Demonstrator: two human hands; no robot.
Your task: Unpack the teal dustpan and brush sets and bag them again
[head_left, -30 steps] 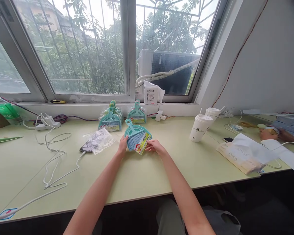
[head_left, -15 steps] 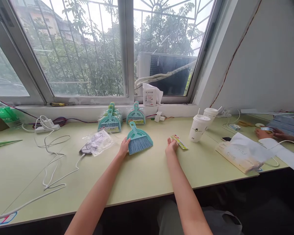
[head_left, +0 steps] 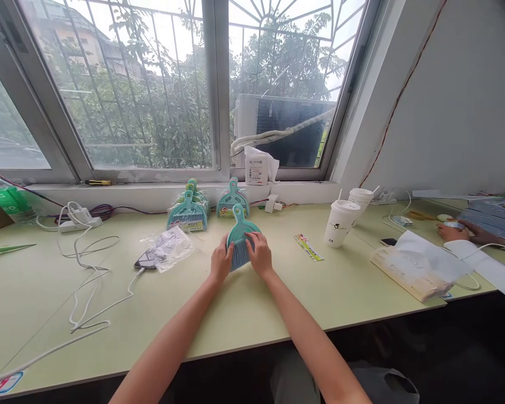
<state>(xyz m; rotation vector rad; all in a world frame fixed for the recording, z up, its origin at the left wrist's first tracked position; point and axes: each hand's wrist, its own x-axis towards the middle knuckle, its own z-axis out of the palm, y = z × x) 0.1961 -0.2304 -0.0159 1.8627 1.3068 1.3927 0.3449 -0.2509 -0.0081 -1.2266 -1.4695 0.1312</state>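
Note:
Between my two hands I hold a teal brush and dustpan set point(head_left: 238, 230), handle up and blue-grey bristles pointing down, close above the table. My left hand point(head_left: 221, 261) is closed on its left edge. On the other side, my right hand point(head_left: 260, 253) grips the right edge, with fingers across the front of the brush. To the right a yellow-green card label point(head_left: 308, 247) lies flat on the table. Behind stand more wrapped sets, a stack point(head_left: 188, 213) on the left and a single set point(head_left: 233, 200) nearer the middle.
A phone point(head_left: 146, 260) lies partly under a clear plastic bag point(head_left: 172, 249), its white cable trailing left. Two lidded cups point(head_left: 340, 223) and a tissue pack point(head_left: 416, 264) occupy the right side. Another person's hands point(head_left: 454, 231) work at the far right.
My right hand has let go of the card label, which now lies on the table, and has moved left onto the brush and dustpan set. The set is now more upright.

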